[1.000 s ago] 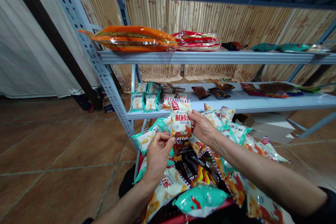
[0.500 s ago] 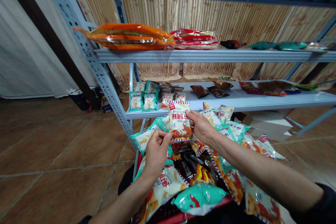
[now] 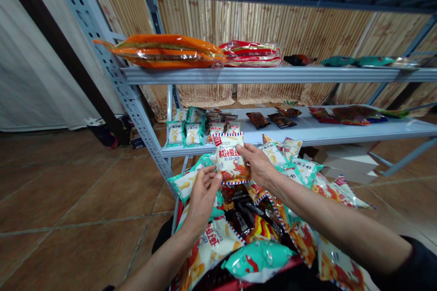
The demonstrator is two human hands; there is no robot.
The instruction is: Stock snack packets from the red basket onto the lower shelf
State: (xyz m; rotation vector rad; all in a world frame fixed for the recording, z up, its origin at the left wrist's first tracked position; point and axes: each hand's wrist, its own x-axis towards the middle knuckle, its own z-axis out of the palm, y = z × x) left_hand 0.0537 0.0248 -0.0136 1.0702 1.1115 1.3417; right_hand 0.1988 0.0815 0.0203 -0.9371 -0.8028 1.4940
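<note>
While both hands hold it up over the heap, a white snack packet [image 3: 232,160] with red lettering and a striped border sits between them, just in front of the lower shelf's edge. The left hand [image 3: 202,203] has its fingers [image 3: 210,176] curled and pressed together against the packet's lower left side, while the right hand [image 3: 259,166] reaches in from the other side, its fingers [image 3: 246,151] close together and pinching the upper right edge. Where the thumbs lie behind the film is hidden. Against the picture a second ago, the packet now leans further, its top tipped toward the left, and both hands have turned with it.

Beneath the hands lies a loose pile of snack packets [image 3: 208,254], with a teal packet [image 3: 257,261] on top and dark sachets [image 3: 241,207] among them, all held inside a red rim [image 3: 262,279]. Farther off, the lower shelf [image 3: 307,134] carries rows of teal-edged packets [image 3: 175,134] and brown sachets [image 3: 257,120]. The upper shelf [image 3: 273,75] holds a large orange bag [image 3: 159,52] and red packets [image 3: 251,53], with a perforated steel upright [image 3: 112,86] at its left end and a tiled floor [image 3: 85,195] beyond
</note>
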